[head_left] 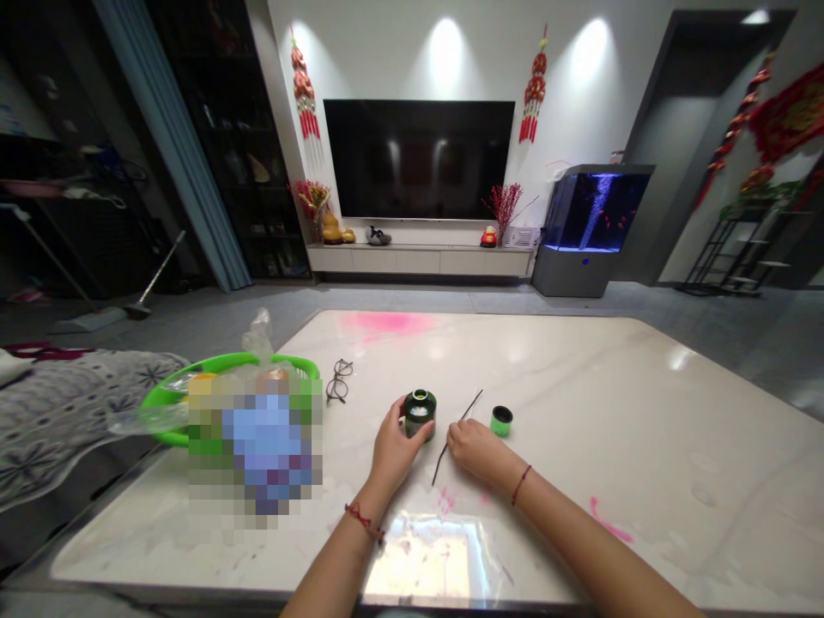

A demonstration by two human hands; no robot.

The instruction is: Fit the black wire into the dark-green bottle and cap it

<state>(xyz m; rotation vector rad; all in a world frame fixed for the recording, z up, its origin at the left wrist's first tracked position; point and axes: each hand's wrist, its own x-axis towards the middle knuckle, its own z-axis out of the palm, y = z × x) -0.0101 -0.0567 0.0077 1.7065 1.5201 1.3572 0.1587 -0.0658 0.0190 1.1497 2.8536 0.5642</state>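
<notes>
Green jar (421,415), upright, front and centre, and the left hand (394,450) has it wrapped: thumb across the near face, fingers round its nine o'clock side! Whether the base touches the table (579,378), I can't tell. That gloss suggests glass or hard plastic, so expect it stiff, fairly light, slippery if wet, perhaps breakable if dropped; low on the broad body, below the narrow neck, looks the safest hold, with the uncapped mouth level. Just off at four o'clock comes the right hand (476,444), fingers curled down at a black stick (475,401), though whether they truly pinch it, the view won't say. Slanting from seven to one o'clock, the stick is thin, should weigh next to nothing and might bend; a gentle pinch mid-length seems wise. Over at three o'clock, apart from the jar, sits the green cap (501,424), dark hollow up, likely light and rigid, best taken by its sides. Well out at nine o'clock, the green basket (153,396); between nine and ten, folded-looking glasses (339,380); and far beyond, at twelve, the dark television (418,159)!
</notes>
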